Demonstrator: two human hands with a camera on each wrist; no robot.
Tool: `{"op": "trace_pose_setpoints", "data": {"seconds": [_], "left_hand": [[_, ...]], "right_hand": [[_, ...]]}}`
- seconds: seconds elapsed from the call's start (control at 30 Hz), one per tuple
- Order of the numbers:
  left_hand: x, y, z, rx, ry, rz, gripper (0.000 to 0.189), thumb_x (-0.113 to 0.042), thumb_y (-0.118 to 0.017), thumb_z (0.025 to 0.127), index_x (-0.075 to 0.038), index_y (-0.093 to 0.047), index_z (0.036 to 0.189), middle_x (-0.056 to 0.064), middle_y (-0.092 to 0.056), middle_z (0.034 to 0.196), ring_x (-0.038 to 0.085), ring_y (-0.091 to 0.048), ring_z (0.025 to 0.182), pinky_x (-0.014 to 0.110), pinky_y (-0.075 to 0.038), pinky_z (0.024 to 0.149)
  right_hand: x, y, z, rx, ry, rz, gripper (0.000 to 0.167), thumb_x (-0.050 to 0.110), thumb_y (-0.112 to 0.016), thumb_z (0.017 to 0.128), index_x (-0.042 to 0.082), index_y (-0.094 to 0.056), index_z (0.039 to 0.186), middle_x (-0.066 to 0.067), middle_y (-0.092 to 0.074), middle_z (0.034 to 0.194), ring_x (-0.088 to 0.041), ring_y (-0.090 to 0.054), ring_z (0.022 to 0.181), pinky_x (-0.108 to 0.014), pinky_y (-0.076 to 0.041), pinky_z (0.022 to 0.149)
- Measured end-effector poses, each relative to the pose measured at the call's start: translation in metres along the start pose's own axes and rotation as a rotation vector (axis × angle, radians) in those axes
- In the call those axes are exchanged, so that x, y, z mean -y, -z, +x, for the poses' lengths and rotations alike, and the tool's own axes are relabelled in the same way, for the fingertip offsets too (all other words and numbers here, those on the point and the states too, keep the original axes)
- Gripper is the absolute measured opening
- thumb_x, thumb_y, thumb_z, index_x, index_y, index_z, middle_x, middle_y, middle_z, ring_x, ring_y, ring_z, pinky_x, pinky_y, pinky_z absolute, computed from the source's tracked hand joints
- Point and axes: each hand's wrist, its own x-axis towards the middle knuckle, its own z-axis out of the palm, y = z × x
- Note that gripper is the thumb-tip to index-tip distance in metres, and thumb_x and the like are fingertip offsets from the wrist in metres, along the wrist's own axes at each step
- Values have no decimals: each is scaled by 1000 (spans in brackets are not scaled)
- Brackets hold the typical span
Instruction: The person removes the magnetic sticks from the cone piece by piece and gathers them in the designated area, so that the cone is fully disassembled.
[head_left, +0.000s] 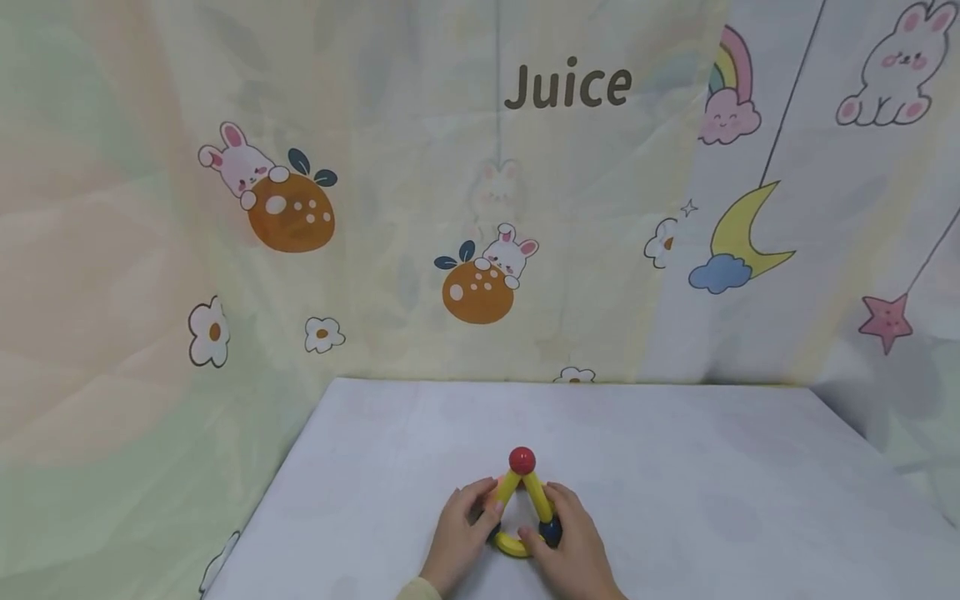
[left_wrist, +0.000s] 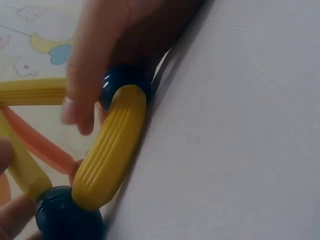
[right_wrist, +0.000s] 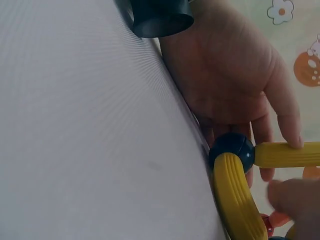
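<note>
A toy frame of magnetic sticks and balls stands on the table in the head view. Its red ball tops two straight yellow sticks, which slope down to dark blue balls. A curved yellow stick joins these balls at the front. Behind, an orange stick partly shows. My left hand grips the left side, thumb on the yellow stick and fingers behind it. On the right side, my right hand holds round the blue ball, its thumb near the curved stick. Some fingertips are hidden.
The white-covered table extends around the frame on both sides and behind. A printed cloth with rabbits, flowers and a moon hangs behind it. A dark cylinder shows beside the left wrist in the right wrist view.
</note>
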Motion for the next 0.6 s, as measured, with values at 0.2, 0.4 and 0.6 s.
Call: {"op": "trace_pose_setpoints", "data": {"seconds": [0.2, 0.4, 0.6], "left_hand": [[5, 1, -2, -72, -2, -55, 34, -37, -59, 97, -15, -64, 123, -2, -65, 118, 19, -60, 115, 37, -49, 97], [6, 3, -1, -113, -5, -39, 29, -34, -57, 98, -18, -64, 122, -6, -64, 121, 20, -56, 122, 45, -42, 104], [6, 5, -1, -134, -15, -52, 31, -24, -56, 99, -18, -61, 130, -3, -61, 129, 23, -50, 130, 49, -37, 108]], "right_hand": [[-3, -1, -2, -30, 59, 55, 48, 42, -75, 83, 9, -65, 117, -6, -51, 134, -29, -54, 122, -54, -46, 97], [-3, 1, -3, -57, 137, 116, 20, 36, -74, 85, 21, -72, 98, 7, -60, 117, -18, -59, 111, -47, -51, 92], [-4, 2, -5, -53, 201, 190, 6, 26, -70, 91, 24, -72, 96, 16, -68, 92, -2, -64, 90, -25, -54, 80]]}}
